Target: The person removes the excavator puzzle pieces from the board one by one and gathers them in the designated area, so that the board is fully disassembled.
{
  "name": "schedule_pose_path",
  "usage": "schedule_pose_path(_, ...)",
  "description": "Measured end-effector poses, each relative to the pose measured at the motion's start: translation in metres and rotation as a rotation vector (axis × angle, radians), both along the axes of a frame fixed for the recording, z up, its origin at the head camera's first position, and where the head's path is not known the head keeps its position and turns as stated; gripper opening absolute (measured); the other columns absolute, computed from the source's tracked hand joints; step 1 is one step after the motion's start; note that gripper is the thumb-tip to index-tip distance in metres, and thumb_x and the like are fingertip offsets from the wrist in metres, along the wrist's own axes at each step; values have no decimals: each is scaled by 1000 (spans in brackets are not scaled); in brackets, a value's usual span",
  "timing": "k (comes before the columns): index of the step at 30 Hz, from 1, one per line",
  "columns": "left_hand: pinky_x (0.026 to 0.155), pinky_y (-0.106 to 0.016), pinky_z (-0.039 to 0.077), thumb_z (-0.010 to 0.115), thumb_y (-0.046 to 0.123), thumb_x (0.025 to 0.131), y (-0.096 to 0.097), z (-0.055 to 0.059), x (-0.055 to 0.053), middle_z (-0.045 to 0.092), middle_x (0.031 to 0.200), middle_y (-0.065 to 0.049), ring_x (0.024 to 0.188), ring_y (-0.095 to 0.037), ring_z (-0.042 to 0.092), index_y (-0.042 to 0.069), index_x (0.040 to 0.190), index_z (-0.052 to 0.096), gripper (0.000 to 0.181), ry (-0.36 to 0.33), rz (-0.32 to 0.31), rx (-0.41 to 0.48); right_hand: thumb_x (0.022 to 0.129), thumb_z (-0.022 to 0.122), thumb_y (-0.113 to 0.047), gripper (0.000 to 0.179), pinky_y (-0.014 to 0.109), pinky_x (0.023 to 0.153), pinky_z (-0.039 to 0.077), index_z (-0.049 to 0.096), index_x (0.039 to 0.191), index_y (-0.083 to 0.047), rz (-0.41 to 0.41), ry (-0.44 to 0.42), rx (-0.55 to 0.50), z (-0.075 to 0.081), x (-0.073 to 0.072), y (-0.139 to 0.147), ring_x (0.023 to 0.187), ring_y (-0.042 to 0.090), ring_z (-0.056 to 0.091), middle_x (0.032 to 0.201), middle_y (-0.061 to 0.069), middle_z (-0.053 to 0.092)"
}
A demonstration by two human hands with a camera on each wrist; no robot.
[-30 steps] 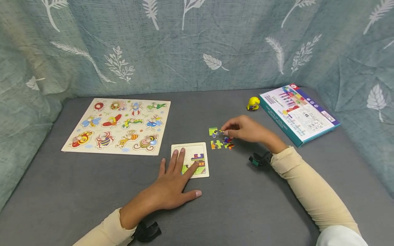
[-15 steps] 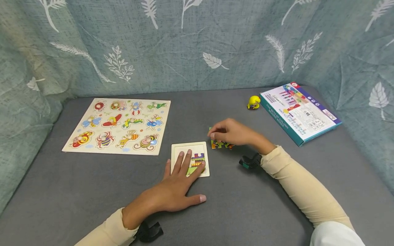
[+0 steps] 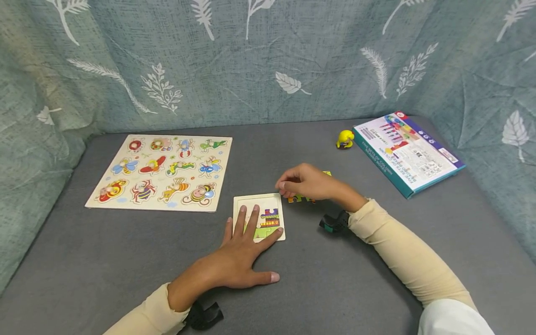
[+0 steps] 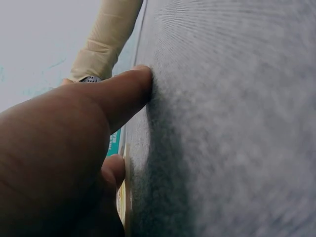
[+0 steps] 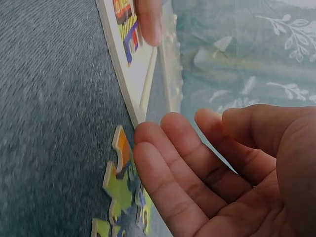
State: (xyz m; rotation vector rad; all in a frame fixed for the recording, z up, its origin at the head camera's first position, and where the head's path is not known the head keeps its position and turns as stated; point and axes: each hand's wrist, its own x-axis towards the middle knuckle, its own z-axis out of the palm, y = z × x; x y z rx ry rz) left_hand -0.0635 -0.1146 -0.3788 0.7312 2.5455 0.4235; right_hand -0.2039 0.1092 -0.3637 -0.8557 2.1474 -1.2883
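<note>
A small square wooden puzzle tray holds several joined pieces showing a red, purple and green picture. My left hand lies spread with its fingers across the tray and its thumb on the table. In the left wrist view the thumb stretches over the grey cloth. My right hand hovers at the tray's far right corner, fingers curled and thumb tip against the index finger. The right wrist view shows no piece between them, though one could be hidden. Beneath and beside that hand lie loose jigsaw pieces, partly covered by it.
A large wooden insect puzzle board lies at the left. At the back right are a small yellow toy and a flat teal-edged box. A leaf-patterned curtain hangs behind the table.
My right hand has moved left, from over the loose pieces to the tray's corner, uncovering a green piece on the right. My left hand has shifted slightly to the right on the tray.
</note>
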Motion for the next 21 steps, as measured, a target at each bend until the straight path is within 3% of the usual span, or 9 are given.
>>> schedule_pose_path(9,107,-65,-9,59,74,80,0,-1,-2,-19,159,-15,139,-37,-29,37,154,26,89,-10,4,-26,100,55,-8,21,37,75,55,68,108,7,16,-42,-49,-1,2,-10,85,24,68,92,13,69)
schedule_pose_path(14,106,-65,-9,61,76,75,0,-2,-2,-19,159,-15,138,-39,-30,36,155,25,96,-10,-5,-26,99,54,-7,21,36,72,54,69,109,5,48,-20,-47,-2,3,-12,83,23,67,92,12,69)
schedule_pose_path(21,106,-66,-8,66,79,68,0,-2,-1,-16,160,-16,140,-40,-26,36,154,26,105,33,-15,-34,98,52,-5,22,36,77,54,68,110,5,107,-12,-39,-4,7,-17,87,22,65,95,11,69)
